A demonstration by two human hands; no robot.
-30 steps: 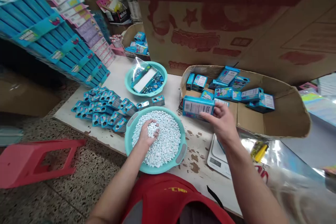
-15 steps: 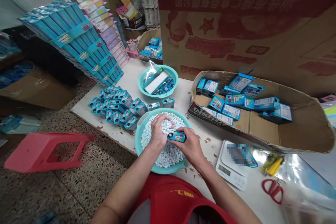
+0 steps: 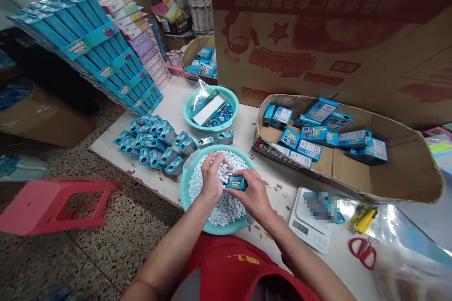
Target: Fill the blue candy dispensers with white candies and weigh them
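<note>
My left hand (image 3: pixel 211 179) is cupped around a small heap of white candies (image 3: pixel 223 169) above a turquoise basin (image 3: pixel 185 197) filled with the same candies. My right hand (image 3: pixel 254 193) grips a small blue candy box (image 3: pixel 236 182) between thumb and fingers. The box lies on its side, its left end against the candies in my left palm; that end is partly hidden. Beyond the basin, two small boxes (image 3: pixel 225 138) stand on the table. To their left is a cluster of similar blue boxes (image 3: pixel 151 141) with round holes in their tops.
A shallow carton (image 3: pixel 353 169) with blue boxes stands right, beside a digital scale (image 3: pixel 310 225) and red scissors (image 3: pixel 363 253). A second basin (image 3: pixel 190 120) holds blue caps behind. Stacked display boxes (image 3: pixel 92 51) rise left, near a red stool (image 3: pixel 60 204).
My right hand has shifted slightly left with the box, bringing its end closer into the candies in my left palm. The whole view has shifted a little.
</note>
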